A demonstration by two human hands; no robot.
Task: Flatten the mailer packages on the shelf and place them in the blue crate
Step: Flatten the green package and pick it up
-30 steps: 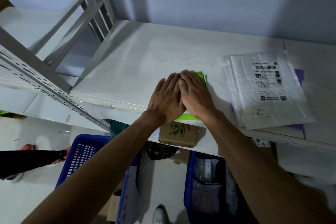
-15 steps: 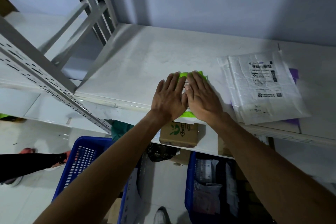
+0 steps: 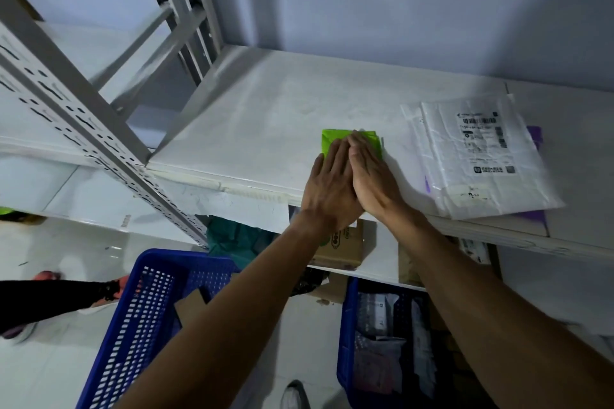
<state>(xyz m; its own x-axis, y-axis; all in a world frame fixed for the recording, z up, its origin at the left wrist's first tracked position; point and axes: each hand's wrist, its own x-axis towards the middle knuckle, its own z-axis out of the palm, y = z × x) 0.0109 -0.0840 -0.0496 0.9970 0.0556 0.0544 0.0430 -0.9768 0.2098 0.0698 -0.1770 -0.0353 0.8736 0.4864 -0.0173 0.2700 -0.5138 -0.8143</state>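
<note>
- Since half a second earlier the two hands had closed the gap between them, covering the label that had shown there; more green showed beyond the fingertips
- Nearest, low on the floor, a blue crate [image 3: 133, 325] stood at the left with cardboard scraps in it; a second blue crate [image 3: 344, 342] at the right held several packages
- Above the crates, a cardboard box [image 3: 345, 246] sat on the lower shelf [image 3: 382, 252], partly hidden by the wrists
- The left hand [image 3: 329, 186] and right hand [image 3: 372, 176] lay flat side by side, touching along their inner edges; fingers straight and pressed together, palms down on the green mailer [image 3: 335, 138]
- The green mailer lay at the front edge of the shelf [image 3: 265, 116], its far end showing past the fingertips
- To the right, well apart from it, white mailers [image 3: 471, 159] lay stacked flat over a purple mailer [image 3: 533, 136], overhanging the front edge
</note>
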